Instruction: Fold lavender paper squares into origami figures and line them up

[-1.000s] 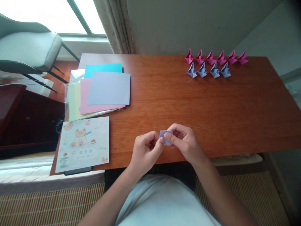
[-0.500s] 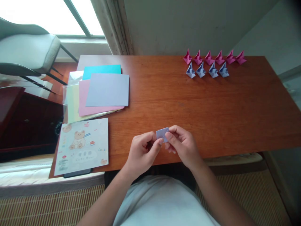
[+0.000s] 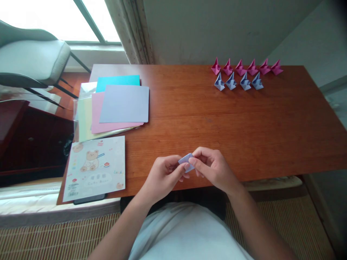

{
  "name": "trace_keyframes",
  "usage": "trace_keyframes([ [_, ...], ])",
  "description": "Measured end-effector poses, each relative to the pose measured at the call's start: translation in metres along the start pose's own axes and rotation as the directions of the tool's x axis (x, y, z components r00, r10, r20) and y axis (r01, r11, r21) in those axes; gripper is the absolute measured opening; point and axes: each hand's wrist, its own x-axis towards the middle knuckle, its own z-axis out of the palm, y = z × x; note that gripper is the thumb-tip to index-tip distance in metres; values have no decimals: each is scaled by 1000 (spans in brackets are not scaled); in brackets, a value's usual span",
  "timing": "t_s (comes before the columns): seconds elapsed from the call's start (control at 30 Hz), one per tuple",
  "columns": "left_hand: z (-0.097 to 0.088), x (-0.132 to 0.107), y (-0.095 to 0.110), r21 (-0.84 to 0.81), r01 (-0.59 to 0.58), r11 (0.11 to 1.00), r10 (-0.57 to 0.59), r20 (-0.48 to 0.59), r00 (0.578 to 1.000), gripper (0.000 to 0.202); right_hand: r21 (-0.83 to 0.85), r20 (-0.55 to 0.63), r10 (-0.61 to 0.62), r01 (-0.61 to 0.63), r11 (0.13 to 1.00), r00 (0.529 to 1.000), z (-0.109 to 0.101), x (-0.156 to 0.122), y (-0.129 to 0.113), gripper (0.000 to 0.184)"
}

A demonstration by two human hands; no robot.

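A small folded piece of lavender paper (image 3: pixel 185 159) is held between my two hands, just above the table's front edge. My left hand (image 3: pixel 165 175) pinches its left and lower side between thumb and fingers. On its right side, the thumb and fingertips of my right hand (image 3: pixel 213 167) grip the paper; the fingers hide part of it. Toward the back right stand several pink origami figures (image 3: pixel 240 68) in a row, and in front of them a row of several pale-blue origami figures (image 3: pixel 245 83). All have pointed tips facing up.
Loose sheets lie on the left of the wooden table (image 3: pixel 176 108): a lavender sheet (image 3: pixel 124 104), a pink one (image 3: pixel 96 115) and a blue one (image 3: pixel 118 82). Nearer is a bear-printed sheet (image 3: pixel 94 168) over a dark flat object (image 3: pixel 89 199). A chair (image 3: pixel 32 54) stands beyond.
Both hands have lowered slightly toward me, and the small folded paper has tilted, with less of its face showing. The figures and sheets have stayed in place.
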Motion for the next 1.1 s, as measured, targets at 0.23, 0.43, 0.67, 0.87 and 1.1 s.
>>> trace_keyframes([
  [0.23,8,2,-1,-55,60,997,-61,-28,998,34,-68,-135,-112,104,992,985,7,6,4,25],
  [0.43,3,3,1,-141,71,987,-64,49,997,27,-62,-131,-135,127,990,982,8,7,5,24],
  [0.67,7,2,-2,-52,24,998,-29,-111,993,27,-186,-136,-129,103,977,982,8,8,4,28],
  [0.87,3,3,3,-49,-5,999,1,-66,998,30,-266,-127,-196,157,951,972,4,7,4,27],
  [1.1,4,6,-3,-45,-59,997,47,-239,970,23,-200,-136,-113,84,976,984,1,9,10,24],
])
